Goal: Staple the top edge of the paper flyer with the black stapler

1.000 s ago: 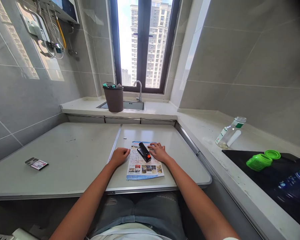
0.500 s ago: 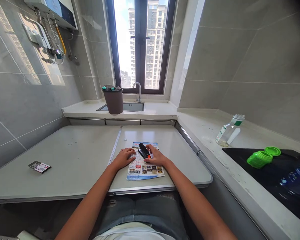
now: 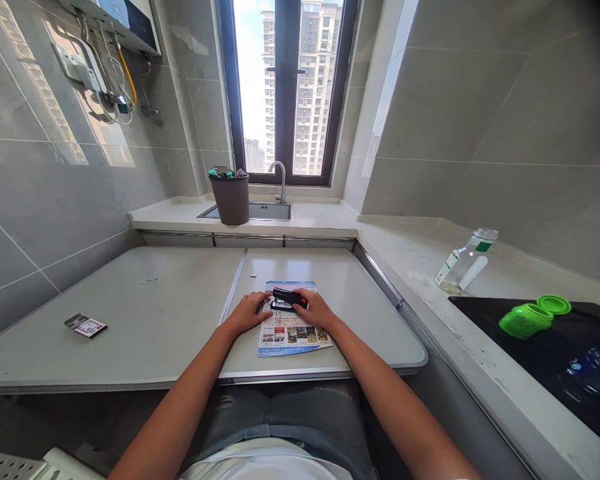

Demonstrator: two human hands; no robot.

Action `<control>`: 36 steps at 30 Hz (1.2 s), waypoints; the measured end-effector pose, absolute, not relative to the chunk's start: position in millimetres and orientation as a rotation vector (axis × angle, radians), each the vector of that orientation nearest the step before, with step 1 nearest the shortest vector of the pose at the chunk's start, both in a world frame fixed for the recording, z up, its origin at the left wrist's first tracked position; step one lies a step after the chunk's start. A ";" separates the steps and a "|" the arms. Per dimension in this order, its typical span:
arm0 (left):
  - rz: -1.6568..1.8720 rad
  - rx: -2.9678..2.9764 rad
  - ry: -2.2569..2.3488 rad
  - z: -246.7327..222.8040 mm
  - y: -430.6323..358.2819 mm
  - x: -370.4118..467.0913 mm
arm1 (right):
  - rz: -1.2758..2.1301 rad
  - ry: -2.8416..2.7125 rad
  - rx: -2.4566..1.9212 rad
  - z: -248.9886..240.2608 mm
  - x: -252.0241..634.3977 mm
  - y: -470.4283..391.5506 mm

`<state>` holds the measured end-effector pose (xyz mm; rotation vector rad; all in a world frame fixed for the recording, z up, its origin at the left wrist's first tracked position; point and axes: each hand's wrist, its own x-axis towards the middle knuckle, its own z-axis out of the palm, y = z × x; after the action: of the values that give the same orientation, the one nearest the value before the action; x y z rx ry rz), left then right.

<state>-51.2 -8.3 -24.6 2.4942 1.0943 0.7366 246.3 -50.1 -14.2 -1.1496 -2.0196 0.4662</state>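
Note:
A black stapler (image 3: pixel 284 299) with a small red mark lies roughly level above the printed paper sheets (image 3: pixel 290 343), its jaw end pointing left. My right hand (image 3: pixel 314 311) is closed around the stapler's right end. My left hand (image 3: pixel 248 313) rests at the left edge of the sheets, fingers stretched out and lying flat. Its fingertips are close to the stapler's left end; whether they touch it I cannot tell. The sheets carry text, a row of small photos and blue borders, and lie on the white table (image 3: pixel 380 333).
A small card-like packet (image 3: pixel 87 326) lies at the table's left. Behind stand a brown bin (image 3: pixel 231 199) and a sink (image 3: pixel 275 212) with a tap. On the right counter are a glass bottle (image 3: pixel 465 263), an open green jar (image 3: pixel 525 321) and a dark blue bottle (image 3: pixel 597 367).
The stapler has turned from slanted to nearly level, its jaw end now toward the left. My right hand has turned with it; my left hand stays at the paper's left edge.

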 end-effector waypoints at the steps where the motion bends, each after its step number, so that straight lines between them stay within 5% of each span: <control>1: 0.740 2.494 1.086 -23.8 -8.4 -51.3 | 0.460 -1.986 -1.147 -15.0 247.6 -48.7; 17: 0.716 2.523 0.990 -22.7 -6.1 -51.4 | 0.619 -1.927 -1.086 -16.9 253.2 -43.1; 36: 0.727 2.504 1.045 -22.4 -5.5 -48.8 | 0.344 -1.722 -1.151 -20.2 267.2 -30.0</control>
<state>-48.8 -5.5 -22.4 2.5042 1.0454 0.7272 267.2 -30.0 -20.2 -1.1513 -1.7220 0.3444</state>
